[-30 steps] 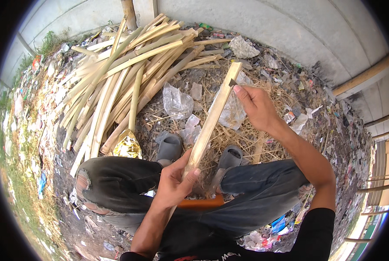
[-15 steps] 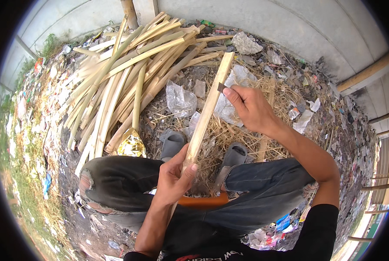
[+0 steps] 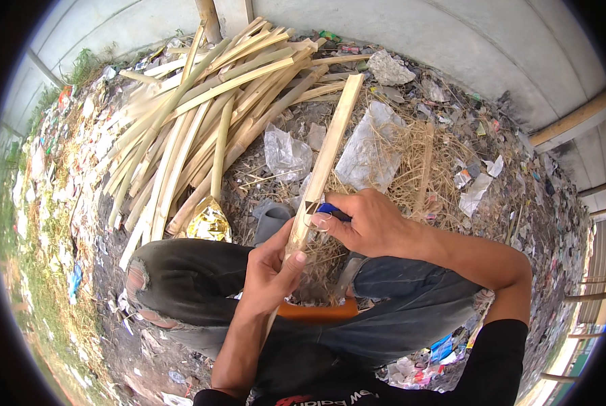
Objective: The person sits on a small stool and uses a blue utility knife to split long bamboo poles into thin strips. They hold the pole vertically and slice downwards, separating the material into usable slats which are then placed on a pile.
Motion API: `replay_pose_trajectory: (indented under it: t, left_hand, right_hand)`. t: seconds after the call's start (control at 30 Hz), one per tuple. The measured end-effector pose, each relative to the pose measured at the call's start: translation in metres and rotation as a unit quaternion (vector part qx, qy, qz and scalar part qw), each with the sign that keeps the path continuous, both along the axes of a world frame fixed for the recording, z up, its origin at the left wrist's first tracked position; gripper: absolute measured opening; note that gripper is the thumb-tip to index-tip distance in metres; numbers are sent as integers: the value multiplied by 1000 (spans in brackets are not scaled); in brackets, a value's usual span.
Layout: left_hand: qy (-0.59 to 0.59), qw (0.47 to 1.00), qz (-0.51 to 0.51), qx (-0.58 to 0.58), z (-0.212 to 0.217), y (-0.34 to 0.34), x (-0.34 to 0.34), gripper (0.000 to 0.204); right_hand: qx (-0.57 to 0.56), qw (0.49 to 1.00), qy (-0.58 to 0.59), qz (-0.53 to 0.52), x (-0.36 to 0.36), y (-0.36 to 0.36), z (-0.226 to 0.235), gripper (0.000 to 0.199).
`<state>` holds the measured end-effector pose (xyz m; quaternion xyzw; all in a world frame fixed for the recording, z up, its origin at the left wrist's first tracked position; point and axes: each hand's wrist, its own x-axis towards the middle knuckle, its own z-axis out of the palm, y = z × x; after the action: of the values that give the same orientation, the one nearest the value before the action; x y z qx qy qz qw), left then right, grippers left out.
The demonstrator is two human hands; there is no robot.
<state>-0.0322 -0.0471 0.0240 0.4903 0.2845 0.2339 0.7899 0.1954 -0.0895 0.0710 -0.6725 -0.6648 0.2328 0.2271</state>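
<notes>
A long pale bamboo slat (image 3: 330, 145) runs from my lap up and away over the ground. My left hand (image 3: 270, 271) grips its lower part just above my knees. My right hand (image 3: 364, 223) is closed on a small blue-handled knife (image 3: 330, 210) whose blade lies against the slat a little above my left hand. Both hands are close together at the middle of the view, over my dark trousers.
A heap of split bamboo slats (image 3: 201, 115) lies at the upper left. Dry straw (image 3: 411, 169), clear plastic bags (image 3: 284, 152) and litter cover the ground ahead. A grey concrete wall (image 3: 452, 40) curves behind. An orange seat edge (image 3: 316, 312) shows between my legs.
My right hand has slid down the slat from near its far end to just above my left hand. The slat has tilted slightly more upright.
</notes>
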Motion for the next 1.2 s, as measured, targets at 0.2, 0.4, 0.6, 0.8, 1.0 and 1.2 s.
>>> replay_pose_trajectory:
  t: [0.2, 0.4, 0.6, 0.8, 1.0, 1.2]
  left_hand:
    - [-5, 1000, -8, -21, -3, -2, 2, 60]
    - [-11, 999, -34, -38, -3, -1, -1, 60]
    - [-11, 999, -5, -30, -3, 0, 2, 60]
    - [5, 999, -18, -30, -6, -2, -1, 60]
    - [-7, 999, -31, -41, -5, -2, -1, 61]
    - [5, 999, -19, -37, -2, 1, 1, 60]
  right_hand:
    - [-67, 993, 99, -11, 0, 1, -10, 58]
    - [-161, 972, 166, 31, 12, 11, -9, 63]
    - [84, 993, -85, 13, -3, -4, -19, 58]
    - [-82, 990, 118, 8, -5, 0, -9, 60]
    - [-224, 945, 233, 54, 17, 10, -24, 64]
    - [13, 998, -51, 28, 0, -3, -8, 58]
